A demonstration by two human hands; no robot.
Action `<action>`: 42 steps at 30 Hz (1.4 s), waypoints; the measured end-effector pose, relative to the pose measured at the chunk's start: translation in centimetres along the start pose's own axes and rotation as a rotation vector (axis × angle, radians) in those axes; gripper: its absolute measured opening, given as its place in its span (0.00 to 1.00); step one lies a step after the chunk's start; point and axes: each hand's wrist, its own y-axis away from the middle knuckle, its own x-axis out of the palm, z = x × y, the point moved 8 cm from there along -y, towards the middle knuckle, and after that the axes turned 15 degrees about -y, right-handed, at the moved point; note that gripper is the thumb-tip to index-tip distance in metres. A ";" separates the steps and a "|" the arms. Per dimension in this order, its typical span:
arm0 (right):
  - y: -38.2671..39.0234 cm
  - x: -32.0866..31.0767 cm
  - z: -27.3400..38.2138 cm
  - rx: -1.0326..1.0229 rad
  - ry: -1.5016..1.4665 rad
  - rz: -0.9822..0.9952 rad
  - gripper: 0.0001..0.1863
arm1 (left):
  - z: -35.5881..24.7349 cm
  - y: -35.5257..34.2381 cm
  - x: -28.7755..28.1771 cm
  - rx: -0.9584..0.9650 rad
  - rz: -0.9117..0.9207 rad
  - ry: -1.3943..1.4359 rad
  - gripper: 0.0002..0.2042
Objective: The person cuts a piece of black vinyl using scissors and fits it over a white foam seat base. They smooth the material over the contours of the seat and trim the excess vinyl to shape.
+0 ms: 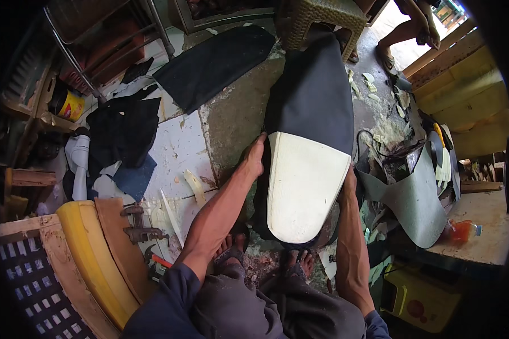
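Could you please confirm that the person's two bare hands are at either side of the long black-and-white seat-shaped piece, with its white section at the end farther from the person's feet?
Not quite: the head view shows the smooth white section at the end nearer the person's bare feet. The left hand and right hand are indeed at either side of the piece.

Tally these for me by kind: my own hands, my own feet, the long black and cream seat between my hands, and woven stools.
Own hands: 2 (left hand, right hand)
Own feet: 2 (left foot, right foot)
Long seat: 1
Woven stool: 1
Total: 6
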 end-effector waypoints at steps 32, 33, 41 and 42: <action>-2.3 -3.3 4.0 -0.333 0.832 -0.200 0.40 | -2.3 -0.6 -0.7 0.002 -0.129 -0.579 0.31; -2.1 -3.6 3.6 -0.304 0.848 -0.182 0.39 | -2.1 -1.6 -1.7 0.006 -0.151 -0.641 0.31; 5.2 -10.8 7.3 -0.415 0.311 -0.311 0.32 | -9.1 0.5 -3.5 0.226 -0.455 -1.200 0.27; 7.5 -11.0 7.1 -0.397 0.089 -0.354 0.32 | -10.8 1.9 -5.2 0.296 -0.549 -1.288 0.26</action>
